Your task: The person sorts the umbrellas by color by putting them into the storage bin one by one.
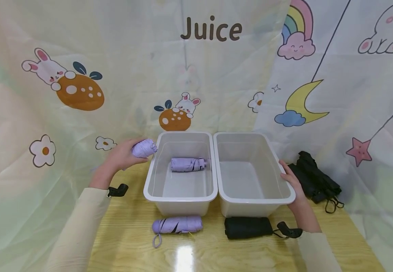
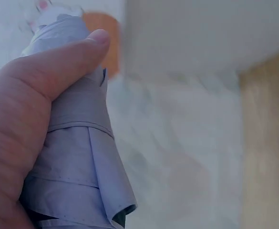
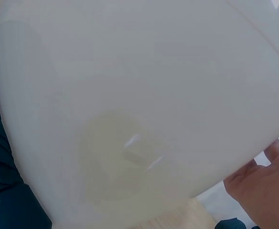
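My left hand (image 1: 126,155) grips a folded lilac umbrella (image 1: 144,148) beside the left white bin's (image 1: 151,170) outer rim. Seen from the left wrist, the thumb lies across the umbrella's loose, pleated fabric (image 2: 77,152). A second lilac umbrella (image 1: 184,164), rolled up, lies inside that bin. My right hand (image 1: 295,185) holds the right rim of the right white bin (image 1: 242,201), fingertips hooked over its edge. In the right wrist view the bin's wall (image 3: 129,86) fills most of the picture, with part of the hand (image 3: 263,186) at the lower right.
In front of the left bin lies a rolled lilac umbrella (image 1: 177,225) with a wrist loop. A rolled black umbrella (image 1: 248,227) lies before the right bin. A looser black umbrella (image 1: 315,179) lies right of my right hand. A printed cloth hangs behind the wooden table (image 1: 132,245).
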A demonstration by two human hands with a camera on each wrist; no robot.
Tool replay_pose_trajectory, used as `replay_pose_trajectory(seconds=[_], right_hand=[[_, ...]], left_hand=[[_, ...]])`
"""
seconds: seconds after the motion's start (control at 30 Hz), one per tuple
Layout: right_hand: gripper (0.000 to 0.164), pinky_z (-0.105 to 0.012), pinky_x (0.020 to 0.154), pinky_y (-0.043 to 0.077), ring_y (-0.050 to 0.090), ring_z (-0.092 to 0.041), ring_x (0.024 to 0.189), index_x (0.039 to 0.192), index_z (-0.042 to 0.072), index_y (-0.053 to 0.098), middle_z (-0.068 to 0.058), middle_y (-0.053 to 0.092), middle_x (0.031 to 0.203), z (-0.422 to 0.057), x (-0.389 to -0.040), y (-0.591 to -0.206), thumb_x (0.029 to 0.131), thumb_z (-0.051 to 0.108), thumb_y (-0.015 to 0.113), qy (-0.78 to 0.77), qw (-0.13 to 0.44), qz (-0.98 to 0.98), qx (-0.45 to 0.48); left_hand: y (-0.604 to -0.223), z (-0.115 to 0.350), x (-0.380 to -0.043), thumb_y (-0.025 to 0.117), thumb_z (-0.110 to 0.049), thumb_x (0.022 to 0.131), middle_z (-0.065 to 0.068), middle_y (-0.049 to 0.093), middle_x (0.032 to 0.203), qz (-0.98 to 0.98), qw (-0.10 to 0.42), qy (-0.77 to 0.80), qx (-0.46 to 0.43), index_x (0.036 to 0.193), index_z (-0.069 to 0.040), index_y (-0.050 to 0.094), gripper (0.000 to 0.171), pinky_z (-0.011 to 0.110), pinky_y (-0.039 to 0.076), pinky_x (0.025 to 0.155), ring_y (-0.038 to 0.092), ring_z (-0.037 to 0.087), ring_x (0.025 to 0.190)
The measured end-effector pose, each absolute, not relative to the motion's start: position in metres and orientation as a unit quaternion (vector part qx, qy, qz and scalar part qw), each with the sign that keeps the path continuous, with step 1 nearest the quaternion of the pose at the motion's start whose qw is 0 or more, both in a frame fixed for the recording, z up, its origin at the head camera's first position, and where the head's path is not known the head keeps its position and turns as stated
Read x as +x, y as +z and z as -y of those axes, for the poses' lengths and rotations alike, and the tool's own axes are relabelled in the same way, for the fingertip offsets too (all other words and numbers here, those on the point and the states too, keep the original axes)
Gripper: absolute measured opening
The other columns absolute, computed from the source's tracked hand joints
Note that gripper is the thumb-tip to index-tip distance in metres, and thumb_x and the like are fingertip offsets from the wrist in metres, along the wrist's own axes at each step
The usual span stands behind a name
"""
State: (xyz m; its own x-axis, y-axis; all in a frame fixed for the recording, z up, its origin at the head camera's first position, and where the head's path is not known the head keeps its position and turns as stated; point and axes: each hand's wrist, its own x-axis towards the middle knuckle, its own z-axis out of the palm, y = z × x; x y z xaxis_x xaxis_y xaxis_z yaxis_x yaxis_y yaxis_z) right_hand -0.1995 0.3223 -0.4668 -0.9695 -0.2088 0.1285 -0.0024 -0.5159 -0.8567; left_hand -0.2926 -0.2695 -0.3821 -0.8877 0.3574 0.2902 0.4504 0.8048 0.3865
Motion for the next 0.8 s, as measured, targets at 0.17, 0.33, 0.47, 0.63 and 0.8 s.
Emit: replay_pose_trajectory(seconds=[0.17, 0.33, 0.47, 0.63, 0.8], right_hand=[[0.051, -0.029, 0.086, 0.050, 0.052, -0.014, 0.111, 0.155, 0.024, 0.018, 0.003, 0.043, 0.139, -0.323, -0.198, -0.468, 0.107, 0.010, 0.026, -0.858, 0.065, -0.498, -0.107], [0.054, -0.029, 0.087, 0.049, 0.051, -0.015, 0.112, 0.157, 0.020, 0.009, 0.002, 0.041, 0.141, -0.324, -0.199, -0.468, 0.107, 0.010, 0.026, -0.859, 0.061, -0.496, -0.114], [0.055, -0.029, 0.088, 0.048, 0.051, -0.015, 0.113, 0.157, 0.019, 0.007, 0.002, 0.041, 0.141, -0.326, -0.199, -0.466, 0.107, 0.009, 0.026, -0.861, 0.057, -0.493, -0.109], [0.055, -0.029, 0.089, 0.048, 0.050, -0.014, 0.113, 0.157, 0.020, 0.008, 0.003, 0.041, 0.141, -0.324, -0.199, -0.463, 0.107, 0.010, 0.027, -0.859, 0.055, -0.500, -0.102], [0.054, -0.027, 0.086, 0.049, 0.052, -0.013, 0.112, 0.157, 0.022, 0.012, 0.003, 0.042, 0.139, -0.323, -0.198, -0.463, 0.107, 0.010, 0.027, -0.856, 0.057, -0.503, -0.100]], left_hand=[[-0.360, 0.237, -0.288, 0.087, -0.041, 0.069, 0.008, 0.061, 0.120, 0.944, 0.101, -0.202, -0.239, 0.136, -0.021, 0.056, 0.076, 0.047, 0.047, 0.078, 0.057, 0.026, 0.096], [-0.343, 0.201, -0.288, 0.088, -0.042, 0.068, 0.006, 0.059, 0.123, 0.940, 0.087, -0.190, -0.271, 0.138, -0.025, 0.055, 0.079, 0.044, 0.048, 0.080, 0.055, 0.024, 0.100], [-0.340, 0.169, -0.293, 0.086, -0.048, 0.069, 0.005, 0.056, 0.128, 0.936, 0.060, -0.165, -0.304, 0.140, -0.029, 0.053, 0.080, 0.043, 0.048, 0.081, 0.053, 0.023, 0.104], [-0.350, 0.142, -0.306, 0.084, -0.049, 0.070, 0.002, 0.053, 0.135, 0.930, 0.023, -0.147, -0.335, 0.140, -0.029, 0.053, 0.079, 0.041, 0.046, 0.087, 0.050, 0.021, 0.111], [-0.367, 0.129, -0.319, 0.088, -0.041, 0.068, 0.002, 0.054, 0.136, 0.917, -0.021, -0.160, -0.365, 0.143, -0.024, 0.050, 0.086, 0.039, 0.043, 0.095, 0.050, 0.020, 0.114]])
